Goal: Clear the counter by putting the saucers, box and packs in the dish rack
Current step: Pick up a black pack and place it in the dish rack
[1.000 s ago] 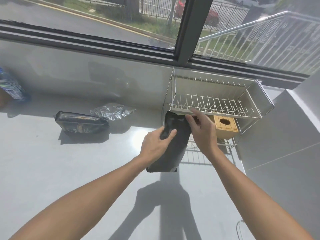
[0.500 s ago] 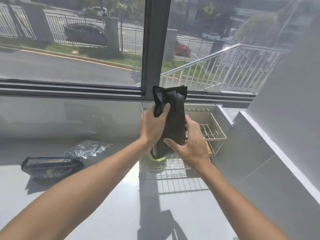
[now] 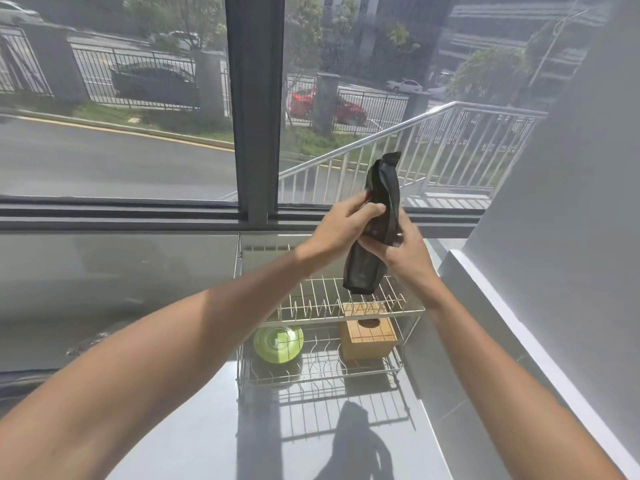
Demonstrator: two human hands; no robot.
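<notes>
I hold a black pack [image 3: 379, 216] upright in both hands above the upper tier of the two-tier wire dish rack [image 3: 311, 313]. My left hand [image 3: 341, 226] grips its left side at mid-height. My right hand [image 3: 401, 251] grips it from the right and below. The pack's bottom end hangs just over the upper tier's prongs. On the lower tier stand a green saucer [image 3: 278, 342] on the left and a wooden box [image 3: 369, 337] with a round hole on the right.
The rack stands on a grey counter [image 3: 194, 445] against a window ledge [image 3: 121, 216]. A grey wall [image 3: 554, 254] rises close on the right. A silver pack's edge [image 3: 90, 341] peeks past my left forearm.
I have lifted the black pack from beside the rack's lower tier to above the upper tier and moved it right. My view has tilted up and right, so the counter packs left sight.
</notes>
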